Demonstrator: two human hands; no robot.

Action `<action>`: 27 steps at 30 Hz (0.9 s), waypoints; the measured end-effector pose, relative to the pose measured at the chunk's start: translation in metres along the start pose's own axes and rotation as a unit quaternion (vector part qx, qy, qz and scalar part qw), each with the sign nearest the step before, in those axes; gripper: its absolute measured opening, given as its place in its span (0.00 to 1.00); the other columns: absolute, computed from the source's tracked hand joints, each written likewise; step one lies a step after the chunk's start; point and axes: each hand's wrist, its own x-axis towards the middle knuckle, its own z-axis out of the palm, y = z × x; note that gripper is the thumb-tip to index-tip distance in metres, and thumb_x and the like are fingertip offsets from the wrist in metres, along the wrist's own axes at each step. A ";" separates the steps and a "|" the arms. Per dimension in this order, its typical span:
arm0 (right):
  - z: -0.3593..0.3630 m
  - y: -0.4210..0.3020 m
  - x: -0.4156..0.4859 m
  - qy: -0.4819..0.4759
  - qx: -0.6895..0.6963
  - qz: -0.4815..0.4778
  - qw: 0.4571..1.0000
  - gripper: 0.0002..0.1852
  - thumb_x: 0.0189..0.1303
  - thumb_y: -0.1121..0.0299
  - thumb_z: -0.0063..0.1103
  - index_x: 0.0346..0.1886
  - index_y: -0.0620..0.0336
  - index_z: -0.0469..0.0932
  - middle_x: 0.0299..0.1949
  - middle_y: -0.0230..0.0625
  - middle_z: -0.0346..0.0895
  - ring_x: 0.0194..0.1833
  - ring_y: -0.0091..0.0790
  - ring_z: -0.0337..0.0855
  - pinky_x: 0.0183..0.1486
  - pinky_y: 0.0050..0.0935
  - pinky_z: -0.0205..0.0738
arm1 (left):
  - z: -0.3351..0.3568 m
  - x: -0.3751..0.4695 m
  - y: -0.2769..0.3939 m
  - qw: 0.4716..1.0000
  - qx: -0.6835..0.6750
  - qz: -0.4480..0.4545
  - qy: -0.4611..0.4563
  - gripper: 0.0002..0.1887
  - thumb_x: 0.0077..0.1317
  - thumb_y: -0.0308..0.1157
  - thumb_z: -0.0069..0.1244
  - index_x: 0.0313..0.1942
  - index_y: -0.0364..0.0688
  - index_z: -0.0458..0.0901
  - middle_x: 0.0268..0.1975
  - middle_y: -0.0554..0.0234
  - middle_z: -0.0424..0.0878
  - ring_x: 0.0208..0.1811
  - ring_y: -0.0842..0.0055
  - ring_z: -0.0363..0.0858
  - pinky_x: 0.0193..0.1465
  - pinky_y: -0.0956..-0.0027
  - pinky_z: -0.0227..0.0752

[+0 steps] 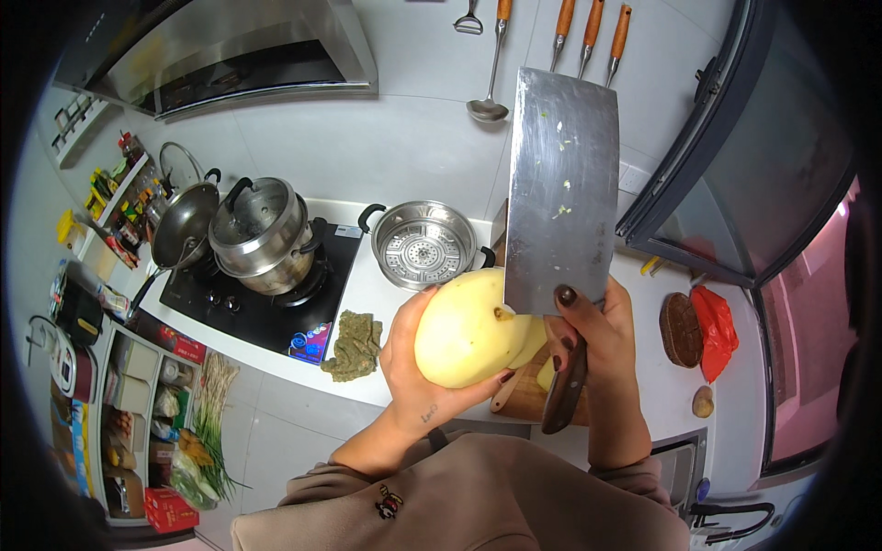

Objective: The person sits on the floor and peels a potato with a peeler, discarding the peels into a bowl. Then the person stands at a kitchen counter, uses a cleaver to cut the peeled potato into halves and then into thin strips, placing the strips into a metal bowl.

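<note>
My left hand [413,372] grips a large peeled potato [465,330] that has a dark spot near its right side. My right hand [599,330] is closed on a Chinese cleaver [561,186], whose wide steel blade points up and bears small green and pale bits. The blade's lower corner meets or overlaps the potato by the dark spot; touching cannot be told for sure. Below the hands lies a wooden cutting board [517,399], partly hidden, with peeled yellow pieces [546,375] on or above it.
A lidded steamer pot [258,234] and a wok [185,224] stand on the black cooktop [262,324]. Behind the potato sits a steel steamer basket [424,251], with a crumpled cloth [353,344] at left. An unpeeled potato [703,401], a red bag [714,330] and a sink [679,468] are at right.
</note>
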 end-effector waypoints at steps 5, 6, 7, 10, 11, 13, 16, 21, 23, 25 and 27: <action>0.000 -0.002 0.002 -0.010 -0.002 0.021 1.000 0.09 0.63 0.69 0.54 0.38 0.65 0.71 0.15 0.29 0.62 0.12 0.22 0.63 0.14 0.20 0.62 | -0.006 0.003 0.003 1.000 -0.008 -0.010 -0.029 0.47 0.36 0.35 0.73 0.56 0.30 0.66 0.48 0.45 0.79 0.45 0.62 0.82 0.49 0.65 0.76; 0.001 -0.002 0.002 -0.007 0.002 0.023 1.000 0.09 0.63 0.69 0.54 0.38 0.65 0.71 0.14 0.29 0.62 0.12 0.22 0.63 0.14 0.20 0.61 | -0.006 0.003 0.003 0.999 -0.018 -0.014 -0.028 0.47 0.36 0.35 0.73 0.57 0.30 0.66 0.48 0.45 0.79 0.45 0.62 0.82 0.49 0.65 0.76; 0.002 -0.001 0.002 -0.007 -0.009 0.016 1.000 0.09 0.63 0.69 0.54 0.38 0.65 0.71 0.14 0.29 0.62 0.12 0.22 0.63 0.14 0.20 0.61 | -0.006 0.003 0.004 0.999 -0.027 -0.018 -0.027 0.47 0.36 0.35 0.73 0.57 0.30 0.66 0.48 0.45 0.79 0.45 0.62 0.82 0.48 0.65 0.76; 0.004 0.002 0.003 -0.003 -0.013 0.007 1.000 0.09 0.63 0.68 0.54 0.38 0.65 0.71 0.15 0.30 0.62 0.12 0.22 0.63 0.14 0.21 0.61 | -0.007 0.001 0.005 0.998 0.013 -0.010 -0.062 0.54 0.32 0.32 0.73 0.61 0.30 0.58 0.55 0.50 0.69 0.54 0.68 0.73 0.57 0.65 0.70; 0.004 0.002 0.004 -0.008 -0.009 0.007 1.000 0.09 0.63 0.68 0.54 0.38 0.65 0.71 0.15 0.30 0.62 0.12 0.22 0.63 0.14 0.21 0.61 | -0.008 0.001 0.005 0.998 0.014 -0.021 -0.062 0.54 0.32 0.32 0.73 0.61 0.30 0.59 0.55 0.50 0.69 0.54 0.68 0.74 0.57 0.65 0.70; 0.004 0.002 0.005 -0.020 -0.003 0.010 1.000 0.08 0.63 0.69 0.54 0.37 0.65 0.71 0.15 0.30 0.62 0.12 0.22 0.63 0.14 0.21 0.61 | -0.010 0.003 0.004 0.998 0.010 -0.015 -0.066 0.53 0.32 0.32 0.72 0.61 0.31 0.59 0.55 0.51 0.70 0.54 0.69 0.74 0.57 0.65 0.70; 0.003 0.000 0.008 -0.033 0.000 0.016 0.999 0.08 0.63 0.69 0.53 0.36 0.65 0.71 0.15 0.29 0.61 0.13 0.22 0.62 0.14 0.20 0.61 | -0.011 0.007 0.002 0.990 -0.091 -0.079 -0.071 0.46 0.35 0.33 0.72 0.56 0.30 0.66 0.48 0.48 0.79 0.48 0.68 0.81 0.52 0.67 0.74; 0.004 -0.002 0.011 -0.025 0.008 0.033 0.999 0.07 0.62 0.70 0.54 0.35 0.65 0.72 0.15 0.29 0.61 0.13 0.21 0.62 0.13 0.20 0.61 | -0.015 0.012 0.003 0.986 -0.097 -0.106 -0.088 0.45 0.35 0.33 0.72 0.56 0.30 0.67 0.48 0.50 0.80 0.48 0.69 0.81 0.52 0.68 0.74; 0.004 -0.002 0.011 -0.027 -0.004 0.027 0.999 0.07 0.62 0.70 0.54 0.35 0.65 0.72 0.15 0.28 0.61 0.13 0.21 0.62 0.13 0.20 0.61 | -0.016 0.013 0.003 0.987 -0.082 -0.100 -0.091 0.45 0.35 0.33 0.72 0.56 0.30 0.67 0.48 0.50 0.80 0.48 0.69 0.81 0.52 0.68 0.74; 0.004 -0.001 0.010 -0.022 -0.018 0.023 0.999 0.08 0.62 0.69 0.55 0.35 0.65 0.72 0.15 0.29 0.61 0.13 0.21 0.62 0.13 0.21 0.60 | -0.017 0.013 0.003 0.991 -0.049 -0.084 -0.094 0.45 0.35 0.33 0.72 0.56 0.30 0.67 0.48 0.50 0.80 0.48 0.69 0.81 0.52 0.68 0.74; 0.004 0.000 0.009 -0.014 -0.033 0.021 0.999 0.08 0.62 0.69 0.55 0.35 0.65 0.71 0.15 0.29 0.62 0.12 0.21 0.62 0.13 0.21 0.60 | -0.019 0.012 0.002 0.990 -0.041 -0.081 -0.108 0.49 0.32 0.32 0.72 0.58 0.31 0.65 0.51 0.53 0.75 0.51 0.70 0.77 0.54 0.67 0.72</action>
